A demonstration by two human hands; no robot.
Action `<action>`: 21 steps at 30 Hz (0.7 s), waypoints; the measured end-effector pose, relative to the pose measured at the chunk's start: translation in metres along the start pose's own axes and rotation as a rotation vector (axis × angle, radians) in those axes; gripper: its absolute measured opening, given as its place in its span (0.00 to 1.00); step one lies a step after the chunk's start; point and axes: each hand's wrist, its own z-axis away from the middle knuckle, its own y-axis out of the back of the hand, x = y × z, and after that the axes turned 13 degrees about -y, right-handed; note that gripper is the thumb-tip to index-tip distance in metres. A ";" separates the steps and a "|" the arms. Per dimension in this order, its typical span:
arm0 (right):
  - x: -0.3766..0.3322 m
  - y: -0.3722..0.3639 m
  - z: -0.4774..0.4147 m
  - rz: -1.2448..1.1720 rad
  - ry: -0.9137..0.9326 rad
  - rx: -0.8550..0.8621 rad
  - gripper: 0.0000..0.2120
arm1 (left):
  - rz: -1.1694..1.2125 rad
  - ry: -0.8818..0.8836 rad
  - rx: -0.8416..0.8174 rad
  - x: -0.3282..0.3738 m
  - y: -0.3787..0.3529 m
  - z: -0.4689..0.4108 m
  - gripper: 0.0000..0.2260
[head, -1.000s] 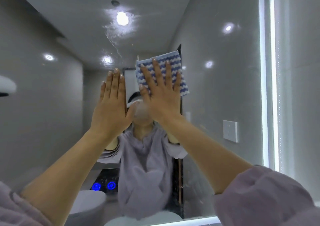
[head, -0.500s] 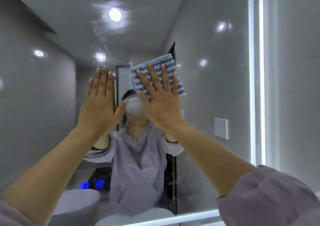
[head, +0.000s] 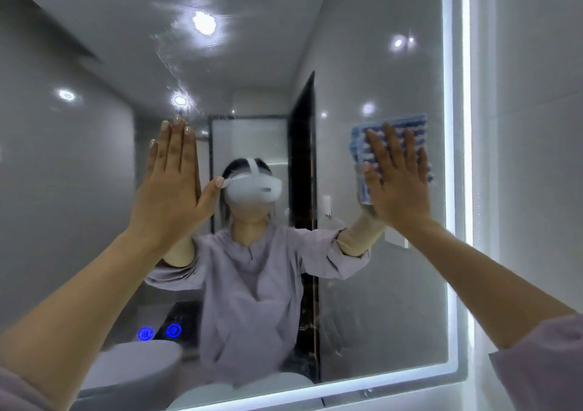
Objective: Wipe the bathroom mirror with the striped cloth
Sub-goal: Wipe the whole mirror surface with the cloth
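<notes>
The bathroom mirror (head: 372, 73) fills most of the view, with a lit strip along its right and bottom edges. My right hand (head: 399, 180) lies flat with straight spread fingers, pressing the blue-and-white striped cloth (head: 416, 126) against the glass near the mirror's right edge. My left hand (head: 172, 186) is flat on the glass left of centre, fingers straight and together, thumb out, holding nothing. Smears show on the glass at the upper middle, around the reflected ceiling lights.
The lit mirror border (head: 454, 189) runs down the right, with a grey tiled wall (head: 530, 158) beyond it. Two blue round touch buttons (head: 159, 331) glow on the lower left of the glass. A person's reflection in a lilac top and white headset stands in the centre.
My right hand has slid the cloth from the middle of the mirror to near its right edge. My left hand has stayed flat on the glass.
</notes>
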 end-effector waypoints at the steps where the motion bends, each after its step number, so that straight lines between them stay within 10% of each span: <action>1: 0.012 0.001 -0.002 0.001 -0.049 -0.005 0.27 | 0.001 0.000 0.005 0.000 0.000 0.000 0.37; 21: -0.044 -0.012 0.032 -0.172 -0.341 -0.022 0.27 | 0.003 0.002 -0.017 0.000 -0.001 0.000 0.37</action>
